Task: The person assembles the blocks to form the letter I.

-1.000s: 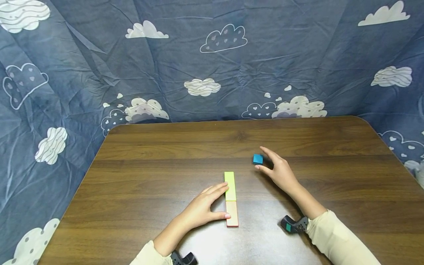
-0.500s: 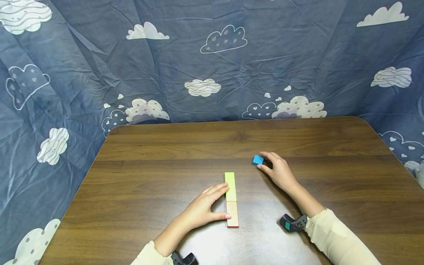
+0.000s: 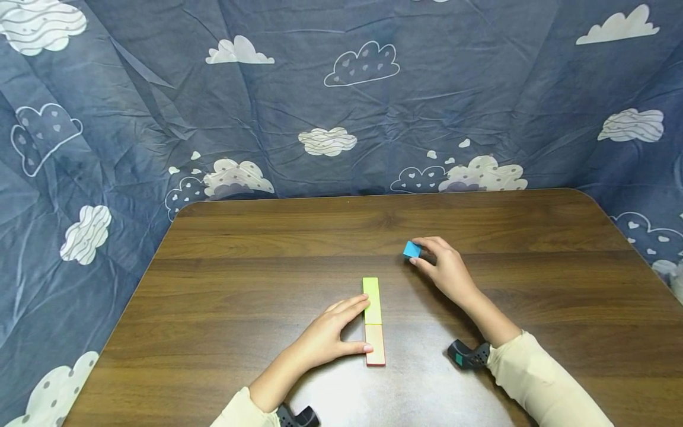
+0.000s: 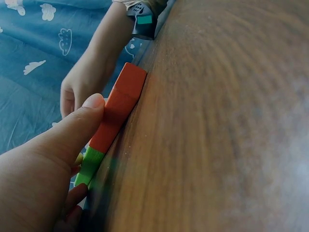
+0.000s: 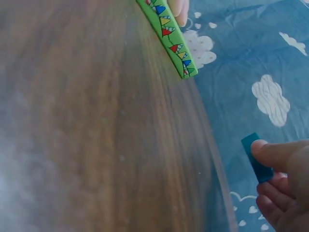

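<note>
Two long blocks lie end to end on the table: a yellow-green block (image 3: 373,309) at the far end and a red block (image 3: 377,338) with a pale top nearer the person. My left hand (image 3: 320,335) rests along their left side, fingertips on the green one and thumb on the red one. In the left wrist view the thumb touches the red block (image 4: 120,101). My right hand (image 3: 447,274) pinches a small blue block (image 3: 411,249) between thumb and fingers, to the right of and beyond the pair. Printed flags show on the green block's side (image 5: 171,41) in the right wrist view.
The brown wooden table (image 3: 240,249) ends at a blue cloud-patterned cloth (image 3: 341,107) hanging behind it. A black wrist camera (image 3: 466,354) sits by the right sleeve, and another wrist camera (image 3: 299,416) by the left.
The right thumb and fingers have closed on the blue block, which has turned and moved slightly left and farther away. The left hand and the two long blocks stay in place.
</note>
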The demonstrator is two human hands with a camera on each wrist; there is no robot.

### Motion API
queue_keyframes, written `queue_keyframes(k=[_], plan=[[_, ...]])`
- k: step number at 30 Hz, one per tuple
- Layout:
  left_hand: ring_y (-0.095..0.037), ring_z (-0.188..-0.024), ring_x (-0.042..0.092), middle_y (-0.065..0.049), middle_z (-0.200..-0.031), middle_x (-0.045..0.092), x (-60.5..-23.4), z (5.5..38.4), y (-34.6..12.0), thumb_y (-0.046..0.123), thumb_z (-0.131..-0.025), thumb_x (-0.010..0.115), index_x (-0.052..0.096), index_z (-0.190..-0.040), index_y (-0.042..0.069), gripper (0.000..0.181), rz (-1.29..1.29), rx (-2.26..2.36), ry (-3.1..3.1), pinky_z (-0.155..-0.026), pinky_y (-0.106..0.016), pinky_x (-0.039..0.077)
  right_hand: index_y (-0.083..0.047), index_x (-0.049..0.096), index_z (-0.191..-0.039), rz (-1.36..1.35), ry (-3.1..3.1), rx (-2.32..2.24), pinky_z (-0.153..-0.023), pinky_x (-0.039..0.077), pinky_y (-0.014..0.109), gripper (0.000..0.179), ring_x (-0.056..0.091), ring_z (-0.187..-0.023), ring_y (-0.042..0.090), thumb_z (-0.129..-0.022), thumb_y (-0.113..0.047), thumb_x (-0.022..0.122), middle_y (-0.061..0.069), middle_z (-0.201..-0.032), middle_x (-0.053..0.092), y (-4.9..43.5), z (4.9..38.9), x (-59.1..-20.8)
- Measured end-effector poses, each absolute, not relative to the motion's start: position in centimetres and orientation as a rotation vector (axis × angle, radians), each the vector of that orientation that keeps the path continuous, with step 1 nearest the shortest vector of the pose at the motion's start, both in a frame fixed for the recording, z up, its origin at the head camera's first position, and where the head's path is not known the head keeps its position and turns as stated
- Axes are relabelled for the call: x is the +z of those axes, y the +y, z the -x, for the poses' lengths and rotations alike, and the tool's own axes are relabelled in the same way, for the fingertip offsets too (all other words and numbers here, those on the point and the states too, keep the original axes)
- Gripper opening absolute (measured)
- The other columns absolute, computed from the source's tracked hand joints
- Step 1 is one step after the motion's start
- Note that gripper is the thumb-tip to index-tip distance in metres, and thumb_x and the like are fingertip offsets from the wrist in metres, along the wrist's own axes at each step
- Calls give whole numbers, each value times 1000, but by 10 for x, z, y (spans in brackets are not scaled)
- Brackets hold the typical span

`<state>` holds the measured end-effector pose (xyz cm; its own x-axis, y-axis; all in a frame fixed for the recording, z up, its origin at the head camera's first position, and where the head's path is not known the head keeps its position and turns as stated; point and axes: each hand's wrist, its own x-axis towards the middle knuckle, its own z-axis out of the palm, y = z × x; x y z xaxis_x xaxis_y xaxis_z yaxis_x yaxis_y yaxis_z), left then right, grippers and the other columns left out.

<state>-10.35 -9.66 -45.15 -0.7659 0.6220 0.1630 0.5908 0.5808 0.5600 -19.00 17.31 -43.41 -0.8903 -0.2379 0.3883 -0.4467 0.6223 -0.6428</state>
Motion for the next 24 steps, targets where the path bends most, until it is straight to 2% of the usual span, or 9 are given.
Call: queue_keyframes(k=[9, 24], plan=[[-20, -126, 32, 2, -141, 34, -452, 104, -97, 50, -75, 65, 41, -136, 12, 75, -1046, 935, 2746, -103, -35, 26, 0, 57, -115, -605, -2593, 1177, -81, 47, 40, 38, 55, -97, 30, -79, -5, 68, 14, -109, 55, 153, 194, -422], [-19, -126, 32, 2, -141, 34, -450, 104, -97, 50, -76, 65, 40, -136, 13, 75, -1043, 948, 2734, -102, -35, 27, 1, 59, -112, -699, -2586, 1238, -81, 47, 39, 37, 56, -96, 26, -77, -3, 69, 13, -109, 56, 126, 200, -428]])
